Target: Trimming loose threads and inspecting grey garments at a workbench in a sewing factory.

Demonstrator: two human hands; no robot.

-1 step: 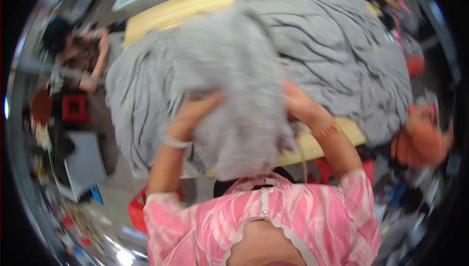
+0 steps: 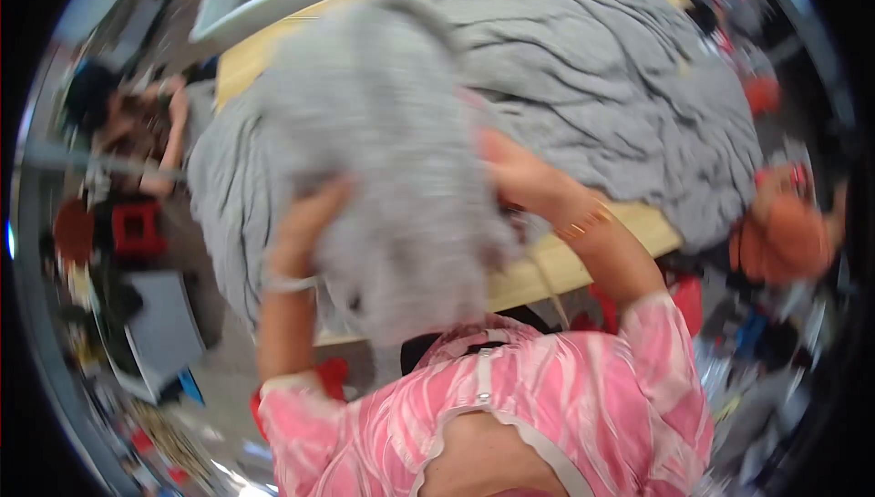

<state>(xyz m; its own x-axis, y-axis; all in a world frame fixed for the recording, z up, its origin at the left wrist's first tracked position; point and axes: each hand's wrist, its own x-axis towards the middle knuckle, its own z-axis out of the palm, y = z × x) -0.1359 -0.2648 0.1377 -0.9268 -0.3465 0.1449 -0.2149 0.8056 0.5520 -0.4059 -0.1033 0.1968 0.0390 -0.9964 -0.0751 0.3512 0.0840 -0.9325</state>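
A grey cloth (image 2: 383, 123), gripped at its sides by the left hand (image 2: 314, 216) and right hand (image 2: 529, 173), is held at eleven o'clock over the bench (image 2: 645, 228), just shifted toward nine, so handling seems unfinished.

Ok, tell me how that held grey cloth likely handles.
The held grey cloth is probably floppy: it forms an uneven bundle between the left hand and right hand. It likely creases easily, as the similar grey fabric on the table lies in loose folds.
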